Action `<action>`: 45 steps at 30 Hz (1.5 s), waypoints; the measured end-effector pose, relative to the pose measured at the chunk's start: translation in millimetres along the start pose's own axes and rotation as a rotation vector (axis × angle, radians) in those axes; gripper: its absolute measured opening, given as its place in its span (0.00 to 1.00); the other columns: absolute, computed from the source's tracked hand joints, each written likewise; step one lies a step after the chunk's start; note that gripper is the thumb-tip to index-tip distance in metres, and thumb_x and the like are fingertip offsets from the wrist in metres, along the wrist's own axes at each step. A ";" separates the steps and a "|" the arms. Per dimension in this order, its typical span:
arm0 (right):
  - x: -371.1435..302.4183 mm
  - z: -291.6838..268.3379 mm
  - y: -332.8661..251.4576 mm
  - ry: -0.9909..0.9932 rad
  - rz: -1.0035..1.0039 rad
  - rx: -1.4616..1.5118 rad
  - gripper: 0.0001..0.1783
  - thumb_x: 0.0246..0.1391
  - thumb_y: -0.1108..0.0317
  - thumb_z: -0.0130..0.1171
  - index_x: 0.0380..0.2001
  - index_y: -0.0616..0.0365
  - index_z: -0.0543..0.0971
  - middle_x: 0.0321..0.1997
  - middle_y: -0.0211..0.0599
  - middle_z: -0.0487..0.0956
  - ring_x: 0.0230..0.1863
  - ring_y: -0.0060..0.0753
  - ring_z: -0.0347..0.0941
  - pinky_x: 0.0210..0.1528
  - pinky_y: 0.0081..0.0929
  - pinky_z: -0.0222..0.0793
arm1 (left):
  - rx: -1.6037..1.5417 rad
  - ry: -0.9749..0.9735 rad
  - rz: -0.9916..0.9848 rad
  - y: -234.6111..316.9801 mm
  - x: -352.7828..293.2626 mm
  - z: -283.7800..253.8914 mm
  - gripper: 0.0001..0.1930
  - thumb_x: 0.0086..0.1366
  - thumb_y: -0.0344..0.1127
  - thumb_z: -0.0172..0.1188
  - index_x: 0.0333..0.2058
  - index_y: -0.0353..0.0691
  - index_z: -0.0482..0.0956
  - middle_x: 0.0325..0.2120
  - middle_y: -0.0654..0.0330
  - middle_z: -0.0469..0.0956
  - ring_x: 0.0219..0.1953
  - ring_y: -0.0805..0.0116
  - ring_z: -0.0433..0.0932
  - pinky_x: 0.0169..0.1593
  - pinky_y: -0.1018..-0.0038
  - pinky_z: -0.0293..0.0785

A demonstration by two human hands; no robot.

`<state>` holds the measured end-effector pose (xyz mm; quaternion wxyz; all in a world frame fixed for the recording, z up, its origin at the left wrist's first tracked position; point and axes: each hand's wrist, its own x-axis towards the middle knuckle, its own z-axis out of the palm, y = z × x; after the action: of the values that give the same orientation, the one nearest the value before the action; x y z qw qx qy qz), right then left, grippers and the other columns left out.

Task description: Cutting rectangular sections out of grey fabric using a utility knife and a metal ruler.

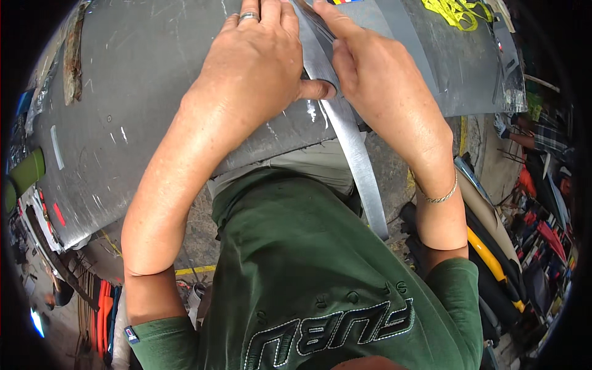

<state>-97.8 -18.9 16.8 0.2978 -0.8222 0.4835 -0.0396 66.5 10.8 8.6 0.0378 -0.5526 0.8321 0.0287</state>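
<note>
A long silver metal straightedge (pixel 361 166) lies across the dark grey table (pixel 148 92), its near end jutting past the front edge towards my shirt. My left hand (pixel 262 58), with a ring on one finger, lies flat beside it, fingers stretched forward and thumb across the straightedge. My right hand (pixel 376 68) is closed on a slim dark metallic tool (pixel 317 23) that looks like a cutter knife, along the straightedge's right side. The index finger points forward along the tool. The tool's tip and my left fingertips run out at the top of the view.
Grey sheet material (pixel 410 46) lies on the right of the table, with bright yellow netting (pixel 456 11) at the far right. A worn brown strip (pixel 73 58) rests at the left. Rolls of material (pixel 487 256) stand on the right; a co-worker's arm (pixel 523 140) shows beyond.
</note>
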 end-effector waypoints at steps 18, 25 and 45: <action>-79.7 25.0 8.9 0.158 0.072 0.055 0.30 0.64 0.79 0.53 0.68 0.51 0.72 0.42 0.57 0.81 0.37 0.60 0.77 0.46 0.43 0.74 | -0.277 0.312 0.150 -20.7 3.3 66.8 0.52 0.58 0.62 0.69 0.57 0.10 0.66 0.58 0.28 0.70 0.65 0.39 0.67 0.70 0.61 0.64; -112.0 22.9 13.7 0.076 0.130 0.094 0.34 0.62 0.78 0.54 0.72 0.48 0.67 0.39 0.55 0.78 0.40 0.64 0.78 0.44 0.53 0.74 | -0.055 -0.177 -0.085 8.5 9.2 -7.6 0.52 0.58 0.61 0.69 0.59 0.10 0.65 0.60 0.28 0.68 0.68 0.39 0.65 0.72 0.61 0.61; -166.0 -10.2 105.4 0.518 0.350 0.351 0.29 0.62 0.77 0.63 0.64 0.64 0.67 0.35 0.27 0.75 0.32 0.16 0.72 0.35 0.17 0.70 | 0.072 -0.191 -0.106 13.1 10.8 -6.8 0.57 0.58 0.68 0.66 0.60 0.10 0.63 0.61 0.27 0.66 0.67 0.38 0.65 0.71 0.60 0.63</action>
<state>-270.5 75.0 6.4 0.3042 -0.6259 0.6622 -0.2778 50.0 5.4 14.4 0.1379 -0.5889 0.7948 0.0493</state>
